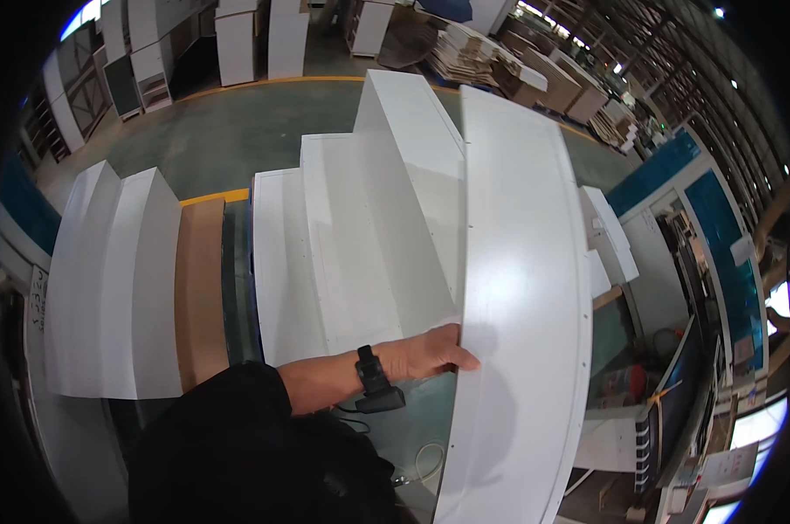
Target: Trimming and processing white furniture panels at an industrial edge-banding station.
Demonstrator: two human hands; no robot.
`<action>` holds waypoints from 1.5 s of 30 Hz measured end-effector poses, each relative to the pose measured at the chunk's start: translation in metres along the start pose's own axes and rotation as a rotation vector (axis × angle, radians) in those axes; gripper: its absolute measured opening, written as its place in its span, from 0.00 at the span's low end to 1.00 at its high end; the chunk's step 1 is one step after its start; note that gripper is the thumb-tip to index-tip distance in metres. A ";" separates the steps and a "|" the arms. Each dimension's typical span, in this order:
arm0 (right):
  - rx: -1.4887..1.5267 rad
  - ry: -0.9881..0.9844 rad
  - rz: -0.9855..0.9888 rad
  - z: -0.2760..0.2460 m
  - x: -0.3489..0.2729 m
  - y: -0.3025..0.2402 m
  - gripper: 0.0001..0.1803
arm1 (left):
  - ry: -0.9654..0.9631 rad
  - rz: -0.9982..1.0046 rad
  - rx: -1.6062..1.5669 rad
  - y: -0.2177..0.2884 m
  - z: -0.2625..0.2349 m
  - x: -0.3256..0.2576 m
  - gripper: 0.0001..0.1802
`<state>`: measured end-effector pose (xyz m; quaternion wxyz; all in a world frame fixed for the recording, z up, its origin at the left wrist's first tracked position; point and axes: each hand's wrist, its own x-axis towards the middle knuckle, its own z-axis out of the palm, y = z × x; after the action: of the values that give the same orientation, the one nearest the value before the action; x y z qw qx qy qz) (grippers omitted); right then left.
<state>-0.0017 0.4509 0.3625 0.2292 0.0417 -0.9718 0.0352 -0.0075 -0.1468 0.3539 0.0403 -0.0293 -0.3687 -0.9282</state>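
While the left hand (430,354) had its grip clamped on the near edge of a long white panel (521,288), that panel stood beside stacked white boards (351,253); no right hand showed.

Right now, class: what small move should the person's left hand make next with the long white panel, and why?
Probably slide the left hand further under the long white panel. Only its fingertips touch the panel's left edge, and no right hand shows supporting the long board.
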 end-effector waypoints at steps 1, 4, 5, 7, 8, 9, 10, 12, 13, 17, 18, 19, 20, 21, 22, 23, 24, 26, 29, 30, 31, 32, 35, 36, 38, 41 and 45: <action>0.270 -0.120 0.124 0.027 0.001 0.031 0.36 | 0.017 0.020 -0.039 0.008 -0.015 0.005 0.30; 0.354 -0.471 0.477 0.021 0.038 -0.057 0.35 | 0.117 0.117 -0.067 0.019 -0.052 0.001 0.27; 0.380 -0.476 0.441 0.028 0.049 -0.063 0.35 | 0.172 0.129 -0.117 0.019 -0.060 0.001 0.25; 0.438 -0.484 0.372 0.048 0.071 -0.072 0.34 | 0.240 0.109 -0.089 0.018 -0.076 0.004 0.23; 0.469 -0.490 0.336 0.059 0.083 -0.076 0.34 | 0.294 0.110 -0.040 0.017 -0.082 0.005 0.22; 0.498 -0.499 0.299 0.070 0.095 -0.078 0.34 | 0.351 0.109 0.006 0.015 -0.083 0.007 0.21; 0.529 -0.510 0.260 0.082 0.107 -0.080 0.34 | 0.388 0.120 -0.025 0.011 -0.086 0.010 0.23; 0.590 -0.536 0.182 0.108 0.134 -0.087 0.34 | 0.449 0.143 0.019 -0.001 -0.101 0.009 0.24; 0.624 -0.546 0.146 0.123 0.148 -0.092 0.33 | 0.490 0.150 0.057 -0.003 -0.104 0.008 0.26; 0.750 -0.604 0.048 0.172 0.164 -0.121 0.33 | 0.655 0.279 -0.006 0.003 -0.088 -0.019 0.24; 0.774 -0.625 0.029 0.175 0.159 -0.129 0.33 | 0.653 0.308 0.010 0.002 -0.104 -0.038 0.27; 0.788 -0.641 0.014 0.177 0.158 -0.132 0.33 | 0.666 0.297 0.008 0.008 -0.104 -0.049 0.27; 0.800 -0.655 0.000 0.176 0.155 -0.137 0.32 | 0.689 0.362 -0.009 0.017 -0.106 -0.060 0.27; 0.820 -0.678 -0.026 0.176 0.155 -0.146 0.32 | 0.723 0.438 -0.019 0.026 -0.105 -0.077 0.27; 0.967 -0.772 0.453 0.152 0.161 -0.204 0.31 | 0.747 0.435 -0.016 0.027 -0.111 -0.096 0.27; 0.960 -0.779 0.456 0.162 0.158 -0.213 0.31 | 0.797 0.505 -0.050 0.030 -0.121 -0.112 0.27; 0.872 -0.863 0.412 0.179 0.149 -0.223 0.31 | 0.844 0.569 -0.082 0.035 -0.131 -0.125 0.26; 0.773 -0.963 0.380 0.185 0.126 -0.256 0.31 | 0.933 0.640 -0.199 0.039 -0.150 -0.151 0.26; 0.923 -0.827 0.296 0.142 0.073 -0.358 0.30 | 1.095 0.722 -0.311 0.057 -0.191 -0.198 0.27; 0.970 -0.821 0.269 0.130 0.058 -0.381 0.29 | 1.198 0.711 -0.327 0.063 -0.207 -0.214 0.27; 1.015 -0.815 0.239 0.125 0.046 -0.397 0.29 | 1.302 0.701 -0.345 0.066 -0.223 -0.229 0.27; 0.973 -0.898 0.302 0.133 0.029 -0.401 0.28 | 1.292 0.682 -0.263 0.065 -0.248 -0.249 0.27; 0.942 -0.852 0.388 0.151 -0.019 -0.437 0.29 | 1.482 0.527 -0.283 0.076 -0.294 -0.262 0.27; 0.984 -0.790 0.363 0.160 -0.035 -0.447 0.28 | 1.495 0.514 -0.283 0.075 -0.316 -0.269 0.27; 0.960 -0.791 0.360 0.186 -0.066 -0.462 0.27 | 1.443 0.475 -0.275 0.065 -0.367 -0.278 0.28; 0.911 -0.774 0.386 0.244 -0.109 -0.472 0.23 | 1.409 0.385 -0.360 0.062 -0.411 -0.242 0.28; 1.379 -0.802 0.772 0.328 -0.152 -0.507 0.29 | 1.319 0.388 -0.426 0.041 -0.513 -0.225 0.31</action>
<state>0.0380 -0.0715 0.0266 -0.2329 -0.1511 -0.6879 0.6706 0.2075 -0.5171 -0.0094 0.4121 0.4654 -0.0665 -0.7805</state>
